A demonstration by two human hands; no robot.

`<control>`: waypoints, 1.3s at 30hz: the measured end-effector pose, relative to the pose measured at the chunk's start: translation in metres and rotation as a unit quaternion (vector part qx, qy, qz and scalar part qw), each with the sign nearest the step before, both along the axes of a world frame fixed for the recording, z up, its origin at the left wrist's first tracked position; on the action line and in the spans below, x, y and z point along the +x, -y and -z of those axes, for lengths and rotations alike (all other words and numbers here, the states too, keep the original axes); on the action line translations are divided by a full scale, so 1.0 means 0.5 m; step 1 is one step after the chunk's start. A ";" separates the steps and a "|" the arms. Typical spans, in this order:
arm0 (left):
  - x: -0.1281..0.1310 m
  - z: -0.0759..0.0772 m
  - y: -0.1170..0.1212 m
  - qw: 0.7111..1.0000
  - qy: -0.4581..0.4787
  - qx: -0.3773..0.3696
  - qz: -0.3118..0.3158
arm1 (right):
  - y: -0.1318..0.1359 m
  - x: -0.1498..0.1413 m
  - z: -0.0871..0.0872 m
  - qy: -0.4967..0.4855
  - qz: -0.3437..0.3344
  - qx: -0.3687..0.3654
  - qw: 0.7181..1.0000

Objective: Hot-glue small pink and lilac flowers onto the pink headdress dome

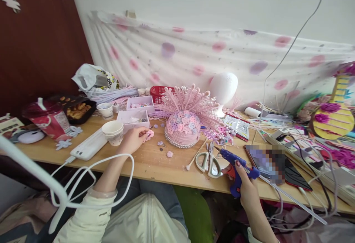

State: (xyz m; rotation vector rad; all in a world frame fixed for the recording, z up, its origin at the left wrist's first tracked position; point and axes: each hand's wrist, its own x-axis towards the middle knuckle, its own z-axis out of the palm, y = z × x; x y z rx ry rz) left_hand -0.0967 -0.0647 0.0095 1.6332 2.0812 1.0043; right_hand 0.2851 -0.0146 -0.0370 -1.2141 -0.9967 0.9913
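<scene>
Pinched in the fingers of my left hand [134, 139] is a small pink flower [149, 135], held just above the table. My right hand [245, 185] grips a blue glue gun [235, 165] with a long clear glue stick [294, 200] sticking out of its back. Between the hands stands a pink headdress [183, 125], its dome covered in pink and lilac flowers, with looped plumes fanning up behind and a pearl band round its base. Loose on the wood near it lies another pink flower [169, 154]. Scissors [208, 161] rest open beside the glue gun's tip.
Paper cups [113, 134], a white power bank [90, 145] and white boxes [133, 119] stand at the left. A white foam head [224, 88] is behind the headdress. Phones [267, 163] and a power strip [313, 165] lie at the right. A white cable [131, 165] loops near my left forearm.
</scene>
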 end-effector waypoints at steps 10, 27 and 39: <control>0.031 0.002 0.011 0.997 -0.062 -0.018 -0.050 | -0.006 0.006 0.013 0.015 0.010 0.000 1.000; 0.076 0.001 -0.046 0.994 -0.071 -0.076 0.026 | -0.004 0.004 0.006 0.011 0.003 0.002 1.000; 0.072 0.024 -0.030 0.998 -0.001 -0.049 0.037 | 0.007 -0.008 -0.016 0.005 -0.067 0.022 0.998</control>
